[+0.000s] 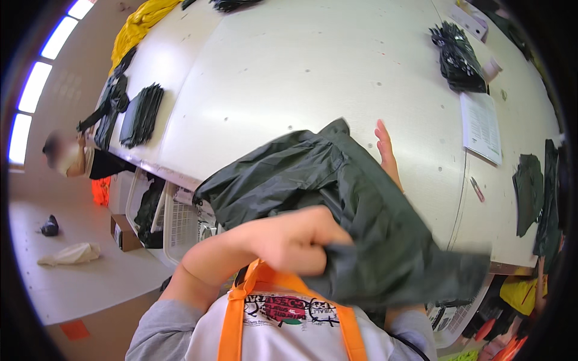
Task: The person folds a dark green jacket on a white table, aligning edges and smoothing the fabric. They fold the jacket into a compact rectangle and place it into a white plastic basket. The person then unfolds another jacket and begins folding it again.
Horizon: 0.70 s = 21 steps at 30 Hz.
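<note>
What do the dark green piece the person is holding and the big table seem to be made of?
The dark green piece, gripped by the left hand with the right hand behind it, looks like thin woven synthetic fabric: soft creases and a faint sheen. The table looks like a hard, smooth off-white laminate or painted board, matte with small dark specks; which of these, the look leaves open.
</note>
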### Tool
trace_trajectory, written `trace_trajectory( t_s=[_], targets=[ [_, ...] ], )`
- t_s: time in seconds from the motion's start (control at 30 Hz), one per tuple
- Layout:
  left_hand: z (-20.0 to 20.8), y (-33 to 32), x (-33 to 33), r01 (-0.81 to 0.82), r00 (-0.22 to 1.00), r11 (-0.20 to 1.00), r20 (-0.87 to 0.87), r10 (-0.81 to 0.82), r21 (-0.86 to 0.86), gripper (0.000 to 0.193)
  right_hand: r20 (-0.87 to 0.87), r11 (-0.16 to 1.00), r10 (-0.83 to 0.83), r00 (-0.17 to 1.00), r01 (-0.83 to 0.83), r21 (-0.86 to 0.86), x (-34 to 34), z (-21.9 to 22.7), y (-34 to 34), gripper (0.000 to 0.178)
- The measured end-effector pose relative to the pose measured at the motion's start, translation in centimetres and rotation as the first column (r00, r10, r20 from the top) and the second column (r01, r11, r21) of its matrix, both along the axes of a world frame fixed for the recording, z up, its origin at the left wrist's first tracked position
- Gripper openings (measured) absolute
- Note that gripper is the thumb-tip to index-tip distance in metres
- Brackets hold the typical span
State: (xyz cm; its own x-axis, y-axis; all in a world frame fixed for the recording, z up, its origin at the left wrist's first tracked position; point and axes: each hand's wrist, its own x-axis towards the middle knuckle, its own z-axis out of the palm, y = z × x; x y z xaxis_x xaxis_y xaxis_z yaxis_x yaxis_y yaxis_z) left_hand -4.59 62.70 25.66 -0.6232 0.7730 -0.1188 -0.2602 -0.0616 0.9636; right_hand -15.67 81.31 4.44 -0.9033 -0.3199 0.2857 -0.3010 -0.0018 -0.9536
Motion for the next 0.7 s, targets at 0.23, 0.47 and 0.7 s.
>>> trace_trajectory(
  t_s=[0.23, 0.47, 0.7],
  targets=[
    [2.8, -2.9, 9.0, 0.437, 0.787, 0.887, -0.541, -0.296, 0.151, 0.054, -0.338, 0.948, 0.191, 0.922, -0.085, 0.306, 9.1, -1.6, -8.8, 0.03],
    [2.7, -8.3, 17.5, 0.375, 0.731, 0.895, -0.67, -0.126, 0.241, 0.033, -0.007, 0.713, -0.101, 0.995, 0.077, 0.697, 27.7, 2.8, 4.1, 0.021],
    [0.3, -13.7, 21.0, -0.308, 0.375, 0.938, -0.926, -0.035, -0.16, 0.042, -0.451, -0.114, -0.468, 0.76, 0.454, 0.884, 49.3, 26.0, 26.6, 0.031]
  ],
)
